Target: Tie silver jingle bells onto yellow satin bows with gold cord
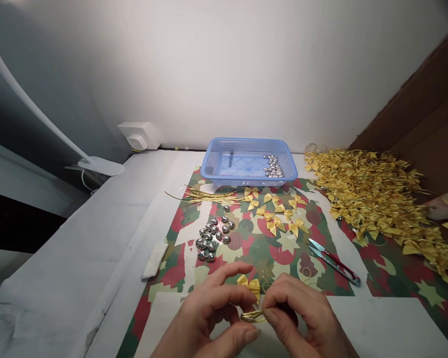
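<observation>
My right hand pinches a doubled gold cord between thumb and fingertips; its folded end points left. My left hand curves around that end, thumb and index finger apart, with no clear grip on it. Just above the cord, between the hands, is a yellow ribbon bow; whether it is joined to the cord I cannot tell. Thin gold loops show behind my right fingers. Silver bells lie in a cluster beyond my left hand. Several loose yellow bows are spread farther back, beside a bundle of gold cords.
A blue plastic basket by the wall holds small silver bells. Thread snips lie right of my hands. At the right is a big heap of yellow bows. A folded white cloth and a lamp are on the left.
</observation>
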`<state>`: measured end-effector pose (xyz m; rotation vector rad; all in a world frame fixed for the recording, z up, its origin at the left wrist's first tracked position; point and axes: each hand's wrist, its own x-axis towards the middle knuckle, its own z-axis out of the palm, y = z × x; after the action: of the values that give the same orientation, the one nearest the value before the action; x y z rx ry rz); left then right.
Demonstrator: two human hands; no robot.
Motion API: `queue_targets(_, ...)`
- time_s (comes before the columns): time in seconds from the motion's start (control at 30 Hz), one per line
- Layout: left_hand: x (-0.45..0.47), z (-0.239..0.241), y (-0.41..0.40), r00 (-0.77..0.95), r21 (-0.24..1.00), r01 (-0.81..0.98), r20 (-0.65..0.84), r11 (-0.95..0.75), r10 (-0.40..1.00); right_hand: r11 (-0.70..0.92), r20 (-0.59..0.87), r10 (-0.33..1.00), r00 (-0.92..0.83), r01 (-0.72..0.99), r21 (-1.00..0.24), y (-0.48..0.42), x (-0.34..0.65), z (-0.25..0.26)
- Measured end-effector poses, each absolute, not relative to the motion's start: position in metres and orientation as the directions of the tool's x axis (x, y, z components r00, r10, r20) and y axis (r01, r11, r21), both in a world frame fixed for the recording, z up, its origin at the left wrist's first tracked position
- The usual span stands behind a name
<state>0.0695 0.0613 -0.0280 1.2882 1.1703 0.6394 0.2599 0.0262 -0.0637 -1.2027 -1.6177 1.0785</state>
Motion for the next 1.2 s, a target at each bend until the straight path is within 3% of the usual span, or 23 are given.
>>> queue_targets(0.1, 0.07, -0.031, 0.064, 0.421, 0.951, 0.231, -0.288, 0.205, 0.86, 0.179, 0.129, 0.974, -0.189, 0.28, -0.943, 0.026, 0.26, -0.063)
queue_targets(0.3, 0.071, -0.031, 0.066, 0.451, 0.929, 0.363, -0.105, -0.074, 0.887, 0.291, 0.239, 0.954, -0.18, 0.379, -0.879, 0.024, 0.259, -0.069)
queue_targets(0.5, 0.071, -0.034, 0.065, 0.448, 0.929, 0.333, -0.006, -0.161, 0.894, 0.39, 0.358, 0.921, -0.157, 0.431, -0.814, 0.024, 0.258, -0.078)
queue_targets(0.8, 0.069, -0.04, 0.069, 0.497, 0.898, 0.343, 0.076, -0.277, 0.864, 0.369, 0.345, 0.929, -0.136, 0.436, -0.821, 0.023, 0.258, -0.078)
queue_targets(1.2, 0.071, -0.037, 0.067, 0.494, 0.942, 0.283, 0.017, -0.179, 0.869, 0.38, 0.346, 0.925, -0.157, 0.402, -0.833, 0.024, 0.259, -0.076)
